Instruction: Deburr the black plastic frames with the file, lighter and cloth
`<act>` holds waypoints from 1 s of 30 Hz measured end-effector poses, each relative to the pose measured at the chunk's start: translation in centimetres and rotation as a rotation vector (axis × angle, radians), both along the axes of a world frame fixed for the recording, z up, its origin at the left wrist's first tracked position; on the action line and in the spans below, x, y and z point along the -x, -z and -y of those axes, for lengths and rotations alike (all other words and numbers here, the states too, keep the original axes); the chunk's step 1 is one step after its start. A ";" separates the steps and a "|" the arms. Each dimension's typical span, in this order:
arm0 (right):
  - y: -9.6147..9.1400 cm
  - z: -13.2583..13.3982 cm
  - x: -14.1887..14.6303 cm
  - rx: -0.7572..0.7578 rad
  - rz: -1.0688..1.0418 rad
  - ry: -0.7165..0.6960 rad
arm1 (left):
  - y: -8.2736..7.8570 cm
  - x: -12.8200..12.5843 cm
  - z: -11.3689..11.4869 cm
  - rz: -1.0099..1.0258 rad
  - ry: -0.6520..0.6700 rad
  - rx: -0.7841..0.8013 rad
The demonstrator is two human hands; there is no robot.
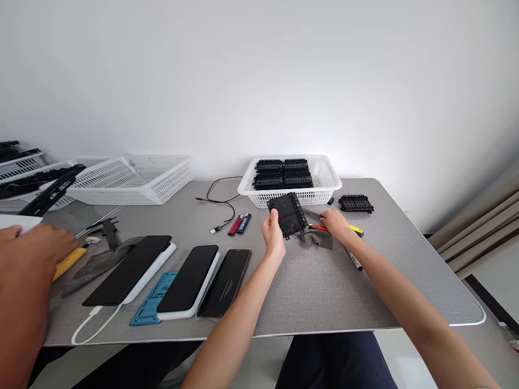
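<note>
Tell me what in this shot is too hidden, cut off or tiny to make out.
Head view:
1. Tool in the right hand: the hand covers its middle, so its type is unclear.
2. Far side of the black part in the left hand: turned away.
3. Blue card: phones cover its print.
4. Co-worker's hand: cut by the left edge; it hides most of a yellow object.
</note>
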State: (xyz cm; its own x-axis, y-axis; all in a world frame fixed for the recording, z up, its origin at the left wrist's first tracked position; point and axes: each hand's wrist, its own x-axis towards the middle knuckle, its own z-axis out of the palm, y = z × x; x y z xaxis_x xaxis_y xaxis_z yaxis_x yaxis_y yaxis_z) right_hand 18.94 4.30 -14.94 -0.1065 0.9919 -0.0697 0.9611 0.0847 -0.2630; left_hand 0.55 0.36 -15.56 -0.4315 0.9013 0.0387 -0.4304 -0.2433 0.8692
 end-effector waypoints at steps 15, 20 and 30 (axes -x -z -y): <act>-2.0 2.2 0.5 -0.153 -0.556 -0.170 | -0.7 -0.5 0.5 0.022 0.092 0.003; -1.2 3.8 1.5 0.067 -1.083 -0.343 | -1.1 -0.8 1.0 0.004 0.150 -0.013; 0.0 5.0 2.0 -0.162 -1.062 -0.031 | -2.6 -0.8 1.7 0.322 0.550 0.101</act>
State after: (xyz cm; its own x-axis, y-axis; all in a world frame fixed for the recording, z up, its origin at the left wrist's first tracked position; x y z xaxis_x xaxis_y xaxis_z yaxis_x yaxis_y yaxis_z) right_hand 16.92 -0.70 -14.93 -0.0601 0.9769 0.2052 0.2447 0.2137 -0.9458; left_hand 1.35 -1.31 -12.96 0.1183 0.9866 -0.1122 -0.7122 0.1631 0.6827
